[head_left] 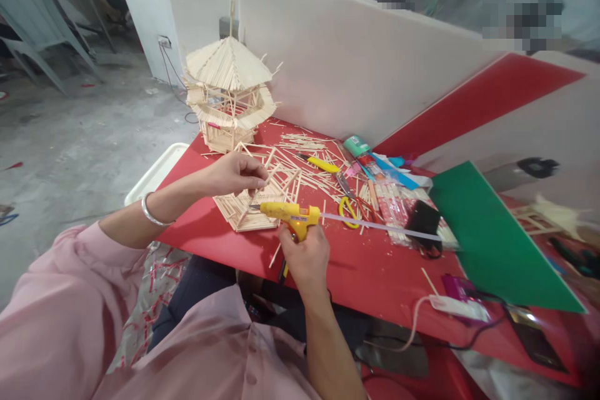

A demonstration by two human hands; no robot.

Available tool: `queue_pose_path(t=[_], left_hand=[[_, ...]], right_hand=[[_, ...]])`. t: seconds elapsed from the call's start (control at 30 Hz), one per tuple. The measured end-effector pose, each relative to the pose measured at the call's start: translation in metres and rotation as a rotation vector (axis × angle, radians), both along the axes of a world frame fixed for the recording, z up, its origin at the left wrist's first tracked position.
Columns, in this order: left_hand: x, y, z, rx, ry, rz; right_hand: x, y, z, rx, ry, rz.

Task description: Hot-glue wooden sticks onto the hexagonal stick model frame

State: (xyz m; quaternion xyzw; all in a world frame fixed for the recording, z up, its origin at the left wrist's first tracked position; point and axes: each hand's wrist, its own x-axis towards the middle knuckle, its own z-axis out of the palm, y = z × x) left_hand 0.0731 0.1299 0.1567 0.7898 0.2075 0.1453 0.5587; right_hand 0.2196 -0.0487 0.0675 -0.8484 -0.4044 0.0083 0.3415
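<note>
My right hand grips a yellow hot glue gun by its handle, nozzle pointing left at a flat panel of wooden sticks on the red table. A clear glue stick juts out of the gun's back to the right. My left hand, a silver bangle on its wrist, pinches a thin wooden stick over the panel, just above the nozzle. A finished stick pagoda stands at the table's far left corner.
Loose sticks litter the table behind the panel. Yellow scissors, a yellow pen, stick packets, a green-capped tube and a black object lie right of them. A green sheet leans at right. A white power strip sits near the front edge.
</note>
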Motion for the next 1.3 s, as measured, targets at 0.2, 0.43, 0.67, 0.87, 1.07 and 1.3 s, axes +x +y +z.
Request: queue_pose_path(t=[0.2, 0.43, 0.67, 0.87, 1.07, 1.3], left_hand=[[0.001, -0.002, 0.004, 0.032, -0.007, -0.003], [0.005, 0.0, -0.001, 0.056, 0.004, -0.031], [0.01, 0.001, -0.006, 0.131, 0.017, -0.072], [0.015, 0.001, -0.005, 0.192, 0.07, -0.088], [0.025, -0.001, -0.01, 0.262, 0.156, -0.119], [0.036, -0.006, -0.01, 0.402, 0.243, -0.189]], right_hand=[[0.0, 0.0, 0.0, -0.008, -0.005, -0.002], [0.001, -0.001, -0.001, -0.003, -0.004, 0.008], [0.001, -0.002, -0.003, 0.01, 0.006, 0.02], [0.001, -0.003, -0.005, 0.06, -0.001, 0.012], [0.009, -0.014, -0.004, 0.073, 0.005, -0.02], [0.035, -0.033, 0.002, 0.074, -0.044, -0.222]])
